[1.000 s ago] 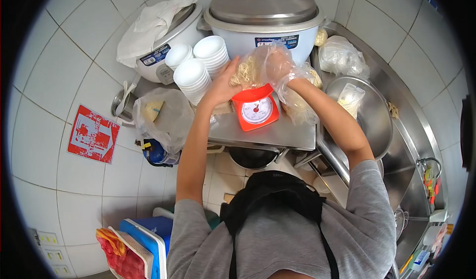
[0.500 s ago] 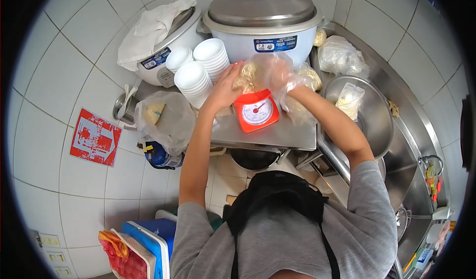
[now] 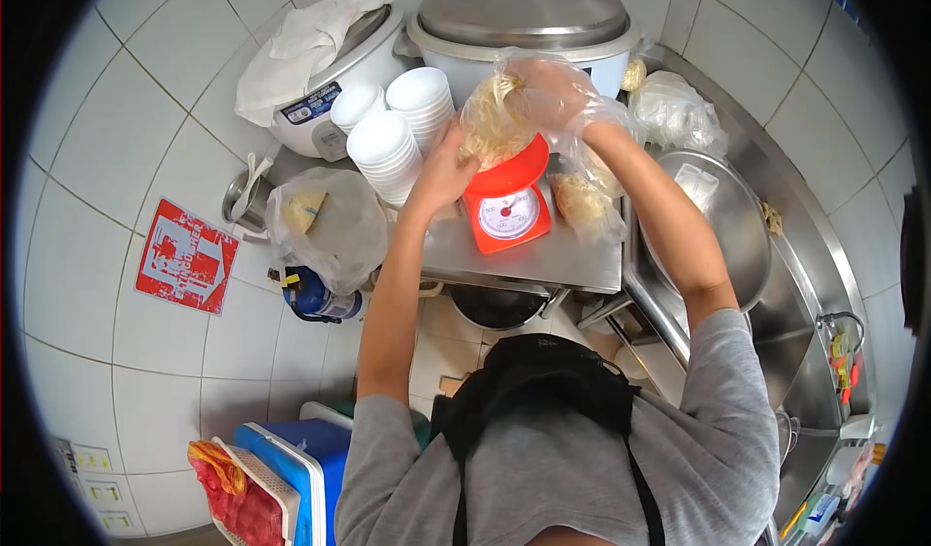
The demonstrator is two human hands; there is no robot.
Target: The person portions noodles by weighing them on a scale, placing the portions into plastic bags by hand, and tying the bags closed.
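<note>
A red kitchen scale with a round white dial stands on the steel table, its red pan tilted with the right edge raised. Over the pan is a clear plastic bag with pale noodle-like strands in it. My left hand is closed at the left side of bag and pan, its fingertips partly hidden. My right hand, covered in clear plastic, is closed at the bag's upper right. Another bag of pale strands lies right of the scale.
Stacked white bowls stand left of the scale. Behind are a large rice cooker and a smaller one with a cloth. A steel basin is at right. A plastic bag hangs at the table's left edge.
My hands have raised the bag of strands a little, and the pan has gone from level to tilted. The bag right of the scale is now less covered.
</note>
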